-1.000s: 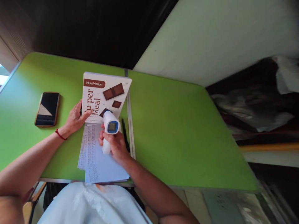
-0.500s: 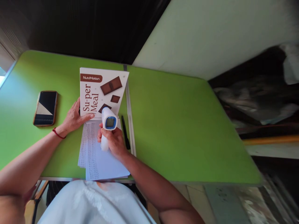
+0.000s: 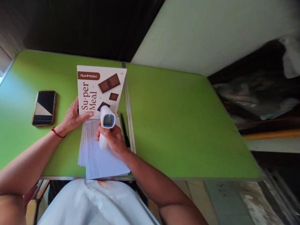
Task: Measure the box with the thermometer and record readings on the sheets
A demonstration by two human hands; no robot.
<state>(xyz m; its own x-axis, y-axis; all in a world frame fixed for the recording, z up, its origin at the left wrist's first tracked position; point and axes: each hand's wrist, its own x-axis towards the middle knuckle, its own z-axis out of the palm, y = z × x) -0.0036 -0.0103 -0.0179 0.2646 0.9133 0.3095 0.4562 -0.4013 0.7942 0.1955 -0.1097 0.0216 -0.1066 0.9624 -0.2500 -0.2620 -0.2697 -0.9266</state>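
My left hand (image 3: 74, 115) grips the lower left edge of a white and brown box (image 3: 90, 90) printed "NutriMotion Su-per Meal", its thumb across the front and its other fingers partly hidden behind. My right hand (image 3: 113, 137) is closed round the handle of a white infrared thermometer (image 3: 104, 114). The thermometer's blue-framed screen faces me, too small to read, and its front end overlaps the box's lower part; whether they touch I cannot tell. Beneath lie sheets of paper (image 3: 103, 165), with rows of small writing along their left side. A black pen (image 3: 125, 129) lies right of them.
A phone (image 3: 44, 107) in a brown-edged case lies at the left on the green table (image 3: 182, 125). A metal seam (image 3: 130, 125) runs across the tabletop beside the pen. A pale wall (image 3: 187, 37) rises behind, with a dark cluttered shelf (image 3: 253, 90) at the right.
The view has shifted slightly, so everything sits a little higher and further left in the picture. Both hands keep their grip on the box and the thermometer.
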